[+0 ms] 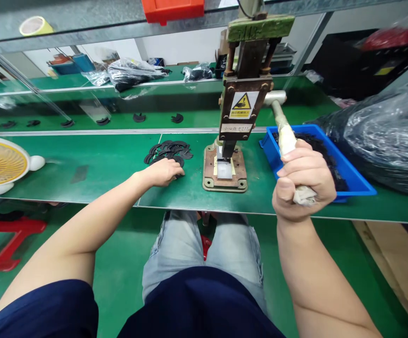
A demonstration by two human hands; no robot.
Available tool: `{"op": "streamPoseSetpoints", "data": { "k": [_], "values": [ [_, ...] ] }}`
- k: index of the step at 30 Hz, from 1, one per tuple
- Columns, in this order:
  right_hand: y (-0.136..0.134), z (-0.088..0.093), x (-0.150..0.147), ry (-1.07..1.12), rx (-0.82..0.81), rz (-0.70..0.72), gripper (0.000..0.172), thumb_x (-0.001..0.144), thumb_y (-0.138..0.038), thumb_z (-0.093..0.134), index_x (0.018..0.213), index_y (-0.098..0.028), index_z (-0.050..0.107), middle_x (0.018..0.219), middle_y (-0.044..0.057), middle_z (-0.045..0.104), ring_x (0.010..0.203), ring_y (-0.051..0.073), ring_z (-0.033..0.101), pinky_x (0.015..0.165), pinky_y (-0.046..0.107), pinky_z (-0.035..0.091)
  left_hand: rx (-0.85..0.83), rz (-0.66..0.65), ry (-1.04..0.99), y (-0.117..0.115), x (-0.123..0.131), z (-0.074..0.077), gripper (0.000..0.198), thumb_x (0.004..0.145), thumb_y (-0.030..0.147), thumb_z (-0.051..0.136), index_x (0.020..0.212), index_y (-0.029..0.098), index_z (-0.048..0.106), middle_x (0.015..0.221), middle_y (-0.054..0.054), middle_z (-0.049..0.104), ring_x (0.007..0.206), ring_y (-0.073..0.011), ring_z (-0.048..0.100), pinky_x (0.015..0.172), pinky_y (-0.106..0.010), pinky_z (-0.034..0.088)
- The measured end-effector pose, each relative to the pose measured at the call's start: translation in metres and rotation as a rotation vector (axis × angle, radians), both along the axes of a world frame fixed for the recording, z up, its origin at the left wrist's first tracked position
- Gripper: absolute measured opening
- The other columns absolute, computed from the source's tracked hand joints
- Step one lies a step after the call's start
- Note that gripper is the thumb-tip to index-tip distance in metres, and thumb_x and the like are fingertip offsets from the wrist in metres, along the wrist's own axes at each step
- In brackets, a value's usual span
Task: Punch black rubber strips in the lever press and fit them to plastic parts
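Observation:
My right hand [304,180] is wrapped round the cloth-wrapped handle [285,134] of a lever press [241,105]. The handle slopes from a metal hub on the press's right side down towards me. At the foot of the press, a pale block [224,170] sits on the brown base plate [239,180], right below the dark ram. My left hand [162,172] is at the near edge of a pile of flat black curved parts [169,149]. Its fingers are closed on a black curved part, which shows only as a dark edge at the fingertips.
A blue bin [360,185] of black pieces stands right of the press, beside a large plastic-wrapped bundle [383,136]. Several black parts [139,117] lie spaced along the green strip behind. A fan [3,164] is at left. A metal shelf [94,26] crosses above.

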State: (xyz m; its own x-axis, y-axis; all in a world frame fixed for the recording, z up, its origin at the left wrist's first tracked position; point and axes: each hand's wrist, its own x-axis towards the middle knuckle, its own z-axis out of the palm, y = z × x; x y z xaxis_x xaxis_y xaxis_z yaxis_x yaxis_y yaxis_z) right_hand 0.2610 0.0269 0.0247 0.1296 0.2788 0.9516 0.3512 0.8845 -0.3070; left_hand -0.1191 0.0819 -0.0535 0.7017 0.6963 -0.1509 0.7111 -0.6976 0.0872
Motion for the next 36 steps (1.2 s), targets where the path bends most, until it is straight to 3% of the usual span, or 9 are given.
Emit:
{"op": "streamPoseSetpoints", "data": {
  "k": [4, 8, 10, 13, 17, 25, 31, 33, 36],
  "values": [
    [0.002, -0.001, 0.0, 0.018, 0.026, 0.049, 0.033, 0.095, -0.043, 0.073, 0.075, -0.025, 0.055, 0.07, -0.001, 0.061, 0.083, 0.022, 0.07, 0.105, 0.063, 0.058, -0.097, 0.009, -0.119, -0.006, -0.003, 0.004, 0.033, 0.098, 0.022, 0.063, 0.127, 0.026, 0.078, 0.119, -0.009, 0.08, 0.112, -0.0267, 0.072, 0.101, -0.04, 0.054],
    [0.002, -0.001, 0.001, -0.003, 0.006, 0.044, 0.031, 0.095, -0.043, 0.073, 0.075, -0.026, 0.055, 0.072, -0.001, 0.061, 0.085, 0.022, 0.07, 0.106, 0.064, 0.058, 0.072, 0.259, -0.181, -0.003, -0.031, 0.007, 0.035, 0.101, 0.025, 0.056, 0.13, 0.025, 0.077, 0.13, -0.01, 0.077, 0.124, -0.0298, 0.069, 0.111, -0.045, 0.053],
    [0.002, -0.001, 0.001, 0.0, 0.009, 0.04, 0.033, 0.094, -0.044, 0.073, 0.075, -0.026, 0.055, 0.071, -0.001, 0.061, 0.084, 0.022, 0.07, 0.105, 0.064, 0.058, 0.101, 0.313, -0.165, -0.004, -0.044, 0.007, 0.038, 0.098, 0.023, 0.056, 0.129, 0.025, 0.077, 0.13, -0.011, 0.077, 0.125, -0.0305, 0.068, 0.112, -0.047, 0.054],
    [0.004, -0.001, 0.0, 0.024, 0.035, 0.041, 0.034, 0.094, -0.044, 0.073, 0.073, -0.025, 0.054, 0.069, -0.001, 0.06, 0.082, 0.022, 0.07, 0.103, 0.062, 0.059, 0.055, 0.217, -0.149, -0.014, -0.047, 0.002, 0.044, 0.094, 0.02, 0.06, 0.135, 0.025, 0.076, 0.138, -0.01, 0.074, 0.128, -0.0302, 0.066, 0.113, -0.048, 0.053],
    [0.006, -0.001, -0.001, 0.032, 0.04, 0.031, 0.034, 0.093, -0.044, 0.073, 0.072, -0.026, 0.053, 0.068, -0.001, 0.06, 0.08, 0.022, 0.069, 0.101, 0.062, 0.06, 0.028, 0.116, -0.095, -0.023, -0.029, -0.004, 0.053, 0.092, 0.018, 0.063, 0.143, 0.026, 0.073, 0.148, -0.012, 0.068, 0.133, -0.0323, 0.063, 0.111, -0.049, 0.051],
    [0.009, -0.002, -0.001, 0.038, 0.09, 0.05, 0.033, 0.092, -0.04, 0.075, 0.072, -0.024, 0.054, 0.067, -0.001, 0.061, 0.079, 0.021, 0.068, 0.1, 0.06, 0.06, -0.036, 0.1, 0.067, -0.001, -0.011, 0.007, 0.019, 0.087, 0.028, 0.076, 0.105, 0.022, 0.081, 0.142, -0.011, 0.07, 0.129, -0.0349, 0.062, 0.106, -0.048, 0.05],
    [0.011, -0.006, 0.006, -0.027, 0.071, 0.044, 0.034, 0.094, -0.042, 0.074, 0.074, -0.024, 0.054, 0.073, -0.006, 0.063, 0.084, 0.018, 0.071, 0.105, 0.059, 0.06, -0.069, 0.06, 0.026, -0.01, -0.019, 0.009, 0.049, 0.091, 0.029, 0.075, 0.139, 0.026, 0.07, 0.151, -0.011, 0.067, 0.137, -0.034, 0.058, 0.106, -0.047, 0.045],
    [0.012, -0.006, 0.007, -0.034, 0.085, 0.045, 0.033, 0.094, -0.04, 0.074, 0.074, -0.023, 0.054, 0.073, -0.006, 0.064, 0.085, 0.017, 0.071, 0.105, 0.058, 0.06, -0.085, 0.056, 0.034, -0.012, -0.021, 0.009, 0.046, 0.092, 0.029, 0.075, 0.138, 0.026, 0.071, 0.146, -0.011, 0.07, 0.135, -0.0335, 0.059, 0.104, -0.046, 0.044],
    [0.012, -0.006, 0.007, -0.025, 0.09, 0.046, 0.032, 0.094, -0.038, 0.075, 0.074, -0.023, 0.054, 0.073, -0.005, 0.064, 0.085, 0.017, 0.071, 0.105, 0.058, 0.06, -0.095, 0.052, 0.031, -0.011, -0.02, 0.01, 0.031, 0.088, 0.029, 0.079, 0.118, 0.024, 0.075, 0.128, -0.011, 0.075, 0.126, -0.0332, 0.062, 0.098, -0.044, 0.043]
  ]
}}
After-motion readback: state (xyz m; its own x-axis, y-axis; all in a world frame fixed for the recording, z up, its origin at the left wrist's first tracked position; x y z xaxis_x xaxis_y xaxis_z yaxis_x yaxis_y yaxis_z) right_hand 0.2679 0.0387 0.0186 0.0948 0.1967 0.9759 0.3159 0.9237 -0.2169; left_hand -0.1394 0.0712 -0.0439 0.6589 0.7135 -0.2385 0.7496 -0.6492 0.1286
